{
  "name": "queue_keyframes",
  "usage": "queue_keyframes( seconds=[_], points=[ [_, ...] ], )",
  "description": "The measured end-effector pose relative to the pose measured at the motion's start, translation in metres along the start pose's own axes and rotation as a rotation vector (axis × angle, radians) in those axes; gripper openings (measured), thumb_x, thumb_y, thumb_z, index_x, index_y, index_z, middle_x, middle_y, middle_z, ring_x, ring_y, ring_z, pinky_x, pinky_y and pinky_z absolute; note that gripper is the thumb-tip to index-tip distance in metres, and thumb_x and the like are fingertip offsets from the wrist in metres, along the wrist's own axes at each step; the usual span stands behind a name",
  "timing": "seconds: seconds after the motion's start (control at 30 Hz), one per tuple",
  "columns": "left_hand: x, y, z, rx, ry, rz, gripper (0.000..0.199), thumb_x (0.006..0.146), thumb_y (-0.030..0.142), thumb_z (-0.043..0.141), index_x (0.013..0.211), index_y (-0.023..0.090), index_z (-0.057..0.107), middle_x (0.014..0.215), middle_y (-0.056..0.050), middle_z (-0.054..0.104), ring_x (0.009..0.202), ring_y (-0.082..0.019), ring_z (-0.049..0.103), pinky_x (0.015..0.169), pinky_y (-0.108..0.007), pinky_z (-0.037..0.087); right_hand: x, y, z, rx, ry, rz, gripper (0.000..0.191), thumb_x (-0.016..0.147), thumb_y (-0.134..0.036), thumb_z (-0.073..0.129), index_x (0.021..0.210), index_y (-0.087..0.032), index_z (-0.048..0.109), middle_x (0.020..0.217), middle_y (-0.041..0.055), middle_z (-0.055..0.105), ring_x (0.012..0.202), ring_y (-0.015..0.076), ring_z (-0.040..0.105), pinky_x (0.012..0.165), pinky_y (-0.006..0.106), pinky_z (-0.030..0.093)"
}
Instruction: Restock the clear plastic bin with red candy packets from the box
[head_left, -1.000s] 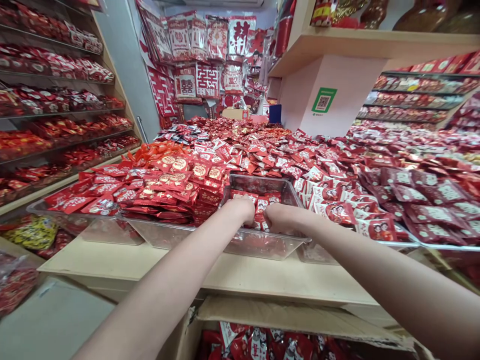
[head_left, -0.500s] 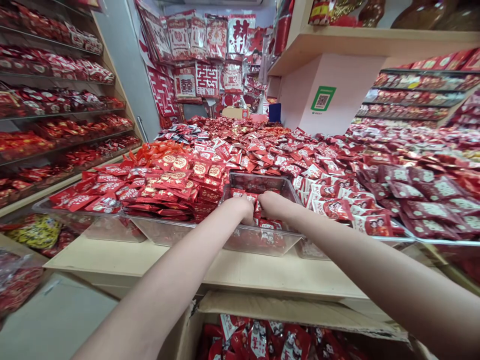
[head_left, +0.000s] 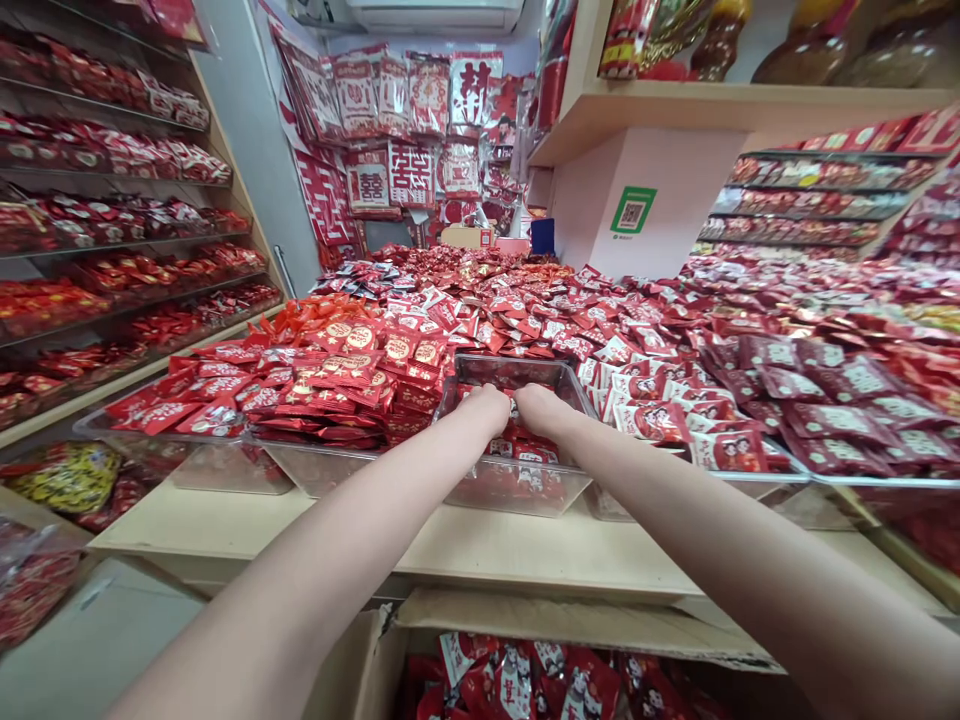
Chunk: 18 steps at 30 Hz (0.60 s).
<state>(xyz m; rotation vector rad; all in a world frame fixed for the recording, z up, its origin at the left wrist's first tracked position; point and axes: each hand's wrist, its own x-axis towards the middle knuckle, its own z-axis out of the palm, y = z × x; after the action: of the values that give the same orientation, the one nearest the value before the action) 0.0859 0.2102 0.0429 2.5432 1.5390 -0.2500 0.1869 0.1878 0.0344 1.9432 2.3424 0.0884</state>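
Both hands reach into a clear plastic bin point(head_left: 517, 488) with red packets point(head_left: 534, 452) low inside it. My left hand point(head_left: 489, 408) is on the left side of the bin, its fingers curled down among the packets and mostly hidden. Close beside it on the right, my right hand point(head_left: 540, 410) is also bent downward, with its fingertips out of sight. What either hand holds, if anything, is hidden by the hands themselves.
Heaped red packets point(head_left: 345, 370) fill the bin at left; white-and-red packets point(head_left: 652, 420) lie at right. Below the wooden counter point(head_left: 420, 545) stands an open cardboard box point(head_left: 360, 665) of packets. A shelf point(head_left: 750, 100) juts out at upper right.
The view has tilted up slightly, showing more of the wall above. Both hands remain in the bin, with only a small shift in their position.
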Motion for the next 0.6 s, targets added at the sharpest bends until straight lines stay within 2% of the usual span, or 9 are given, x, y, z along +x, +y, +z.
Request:
queue_keyframes(
  seconds=[0.13,0.23,0.3,0.37,0.47,0.5,0.53,0.6],
  points=[
    [-0.004,0.0,-0.002,0.061,0.103,0.013,0.03,0.085,0.028,0.051,0.113,0.016,0.05,0.118,-0.009,0.05,0.102,-0.022,0.052,0.083,-0.042,0.045,0.0,0.001,0.003,0.006,0.014,0.002,0.03,0.078,-0.006,0.041,0.096,-0.009,0.065,0.096,0.0166,0.066,0.088,0.0218,0.062,0.073,0.024,0.046],
    [-0.006,-0.002,-0.002,0.081,0.124,0.03,0.029,0.085,0.028,0.051,0.112,0.016,0.051,0.115,-0.008,0.052,0.1,-0.021,0.053,0.082,-0.041,0.046,0.001,0.0,0.001,0.016,0.031,-0.007,0.027,0.077,-0.007,0.044,0.092,-0.008,0.066,0.093,0.0166,0.067,0.087,0.0221,0.062,0.072,0.024,0.045],
    [-0.008,-0.002,-0.002,0.093,0.12,0.037,0.028,0.085,0.028,0.051,0.111,0.016,0.052,0.114,-0.008,0.053,0.099,-0.021,0.054,0.081,-0.04,0.046,-0.003,-0.001,-0.008,0.025,0.053,-0.013,0.026,0.077,-0.006,0.044,0.09,-0.007,0.066,0.091,0.0171,0.067,0.086,0.0223,0.062,0.072,0.024,0.044],
    [-0.009,-0.003,-0.002,0.102,0.115,0.048,0.028,0.085,0.028,0.052,0.11,0.016,0.052,0.114,-0.008,0.053,0.099,-0.021,0.054,0.082,-0.04,0.046,-0.016,-0.004,-0.025,0.029,0.1,-0.009,0.026,0.078,-0.007,0.044,0.092,-0.007,0.065,0.093,0.0178,0.066,0.088,0.0225,0.061,0.073,0.025,0.043],
    [-0.01,-0.003,-0.003,0.097,0.116,0.064,0.028,0.085,0.028,0.053,0.11,0.016,0.053,0.115,-0.008,0.052,0.1,-0.021,0.053,0.082,-0.041,0.046,-0.066,-0.013,-0.055,0.089,0.195,-0.057,0.022,0.082,-0.017,0.043,0.09,-0.011,0.063,0.092,0.0136,0.065,0.085,0.0204,0.059,0.071,0.025,0.042],
    [-0.01,-0.003,-0.003,0.091,0.125,0.065,0.028,0.085,0.029,0.052,0.11,0.016,0.053,0.115,-0.008,0.052,0.1,-0.021,0.053,0.082,-0.041,0.046,-0.089,-0.017,-0.06,0.189,0.201,-0.124,0.02,0.082,-0.02,0.044,0.084,-0.013,0.063,0.083,0.0097,0.066,0.076,0.018,0.059,0.065,0.025,0.042],
    [-0.01,-0.003,-0.003,0.084,0.138,0.063,0.028,0.085,0.029,0.052,0.11,0.016,0.053,0.115,-0.008,0.052,0.1,-0.021,0.053,0.082,-0.041,0.046,-0.114,-0.021,-0.06,0.316,0.132,-0.191,0.02,0.082,-0.021,0.044,0.078,-0.016,0.062,0.073,0.0053,0.065,0.065,0.0147,0.058,0.059,0.023,0.041],
    [-0.01,-0.002,-0.003,0.071,0.171,0.05,0.027,0.084,0.028,0.053,0.109,0.015,0.053,0.114,-0.008,0.053,0.099,-0.021,0.053,0.081,-0.04,0.046,-0.163,-0.03,-0.044,0.568,-0.101,-0.343,0.016,0.081,-0.021,0.047,0.076,-0.019,0.062,0.07,0.0,0.065,0.06,0.0108,0.056,0.055,0.019,0.041]
  ],
)
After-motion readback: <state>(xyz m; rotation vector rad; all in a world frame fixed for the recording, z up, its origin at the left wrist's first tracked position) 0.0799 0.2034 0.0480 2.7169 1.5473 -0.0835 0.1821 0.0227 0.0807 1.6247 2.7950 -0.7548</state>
